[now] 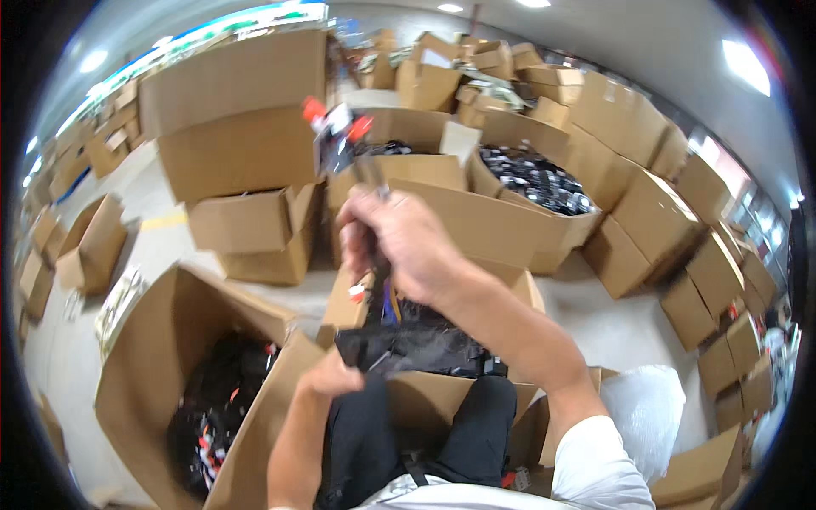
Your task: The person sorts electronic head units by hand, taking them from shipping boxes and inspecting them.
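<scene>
My right hand (399, 238) is raised over the box before me, its fingers closed round a dark bundle with orange-red and white ends (337, 136). Motion blurs this bundle, so its exact kind is unclear. Below the fist, a dark strand runs down toward a black flat piece (416, 347), with blue and orange wires (391, 308) beside it. My left hand (337, 374) closes on the left end of that black piece, some fingers hidden behind it. The piece lies across the near side of an open cardboard box (416, 387), just above my knees.
At the left stands an open cardboard carton (144, 374) of black parts with red and white bits. Large cartons (493, 221) ahead hold dark parts (535, 177). Stacked boxes (646, 221) line the right, near a clear plastic bag (642, 416).
</scene>
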### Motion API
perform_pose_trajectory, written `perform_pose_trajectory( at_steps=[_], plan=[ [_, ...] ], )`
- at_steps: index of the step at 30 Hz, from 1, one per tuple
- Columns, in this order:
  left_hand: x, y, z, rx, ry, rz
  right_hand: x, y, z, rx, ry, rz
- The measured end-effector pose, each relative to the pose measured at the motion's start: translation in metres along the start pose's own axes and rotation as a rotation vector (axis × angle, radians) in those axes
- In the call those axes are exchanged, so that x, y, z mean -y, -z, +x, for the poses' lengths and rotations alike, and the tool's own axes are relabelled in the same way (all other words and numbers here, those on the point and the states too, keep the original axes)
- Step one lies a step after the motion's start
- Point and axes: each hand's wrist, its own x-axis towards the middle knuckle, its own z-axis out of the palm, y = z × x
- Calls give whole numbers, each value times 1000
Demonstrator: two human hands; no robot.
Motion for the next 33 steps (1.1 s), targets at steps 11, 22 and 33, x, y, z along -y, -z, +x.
perform_pose_trajectory(
  at_steps=[11,22,33],
  plan=[
    [24,-98,-7,-267,135,-936,-42,51,-6,-132,-148,19],
    [29,-79,-27,-263,66,-1111,-58,170,-92,181,-200,-738],
    [35,-113,-7,-661,446,-824,-192,156,-223,-312,-399,-84]
  ],
)
